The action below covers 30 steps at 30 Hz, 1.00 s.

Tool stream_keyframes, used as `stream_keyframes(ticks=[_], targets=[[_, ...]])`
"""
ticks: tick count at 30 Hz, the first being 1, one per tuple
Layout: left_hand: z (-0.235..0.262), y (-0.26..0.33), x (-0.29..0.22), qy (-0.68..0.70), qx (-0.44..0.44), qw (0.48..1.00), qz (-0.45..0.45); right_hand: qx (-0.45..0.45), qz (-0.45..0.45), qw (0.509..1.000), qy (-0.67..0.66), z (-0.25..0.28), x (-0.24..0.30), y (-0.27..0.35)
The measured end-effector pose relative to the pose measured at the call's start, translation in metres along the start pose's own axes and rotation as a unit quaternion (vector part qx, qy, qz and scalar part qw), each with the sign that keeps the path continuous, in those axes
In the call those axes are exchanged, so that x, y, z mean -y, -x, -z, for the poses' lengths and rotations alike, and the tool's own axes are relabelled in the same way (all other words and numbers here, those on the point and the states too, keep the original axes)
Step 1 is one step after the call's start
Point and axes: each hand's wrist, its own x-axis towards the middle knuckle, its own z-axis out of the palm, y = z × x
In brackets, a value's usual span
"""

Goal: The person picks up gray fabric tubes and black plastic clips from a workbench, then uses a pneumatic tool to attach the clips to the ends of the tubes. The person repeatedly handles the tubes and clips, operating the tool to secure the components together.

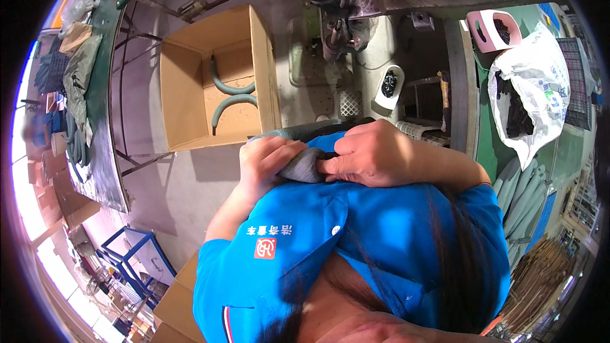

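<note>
Both hands meet close against the chest in the head view, over the blue work shirt (356, 235). The left hand (267, 165) is curled around the end of a grey foam tube (304, 166), its fingers wrapped under it; the right hand (375, 152) comes across from the other side with its fingers (330, 166) pinched narrow on the tube's tip. The rest of the tube runs up and right behind the right hand, toward the grey machine (337, 19). An open cardboard box (190, 82) on the floor to the left holds two bent grey tubes (230, 98); a white bag of dark parts (524, 101) lies on the green tabletop (486, 133) at right. To work the tip well, I judge the left hand should steady the tube firmly while the right pinches only its rim.
</note>
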Motion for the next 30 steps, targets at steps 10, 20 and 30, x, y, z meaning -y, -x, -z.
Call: stream_keyframes(ticks=[10,20,30], targets=[[0.007,-0.004,-0.004,-0.022,0.018,0.996,0.084,-0.251,-0.234,0.846,-0.408,-0.017,-0.027,0.012],[0.086,-0.014,0.026,-0.287,-0.109,0.95,0.062,-0.357,-0.308,0.791,-0.391,-0.018,-0.045,0.05],[0.041,-0.019,0.136,-0.377,-0.008,0.917,0.131,-0.407,-0.385,0.78,-0.28,-0.027,-0.045,0.093]])
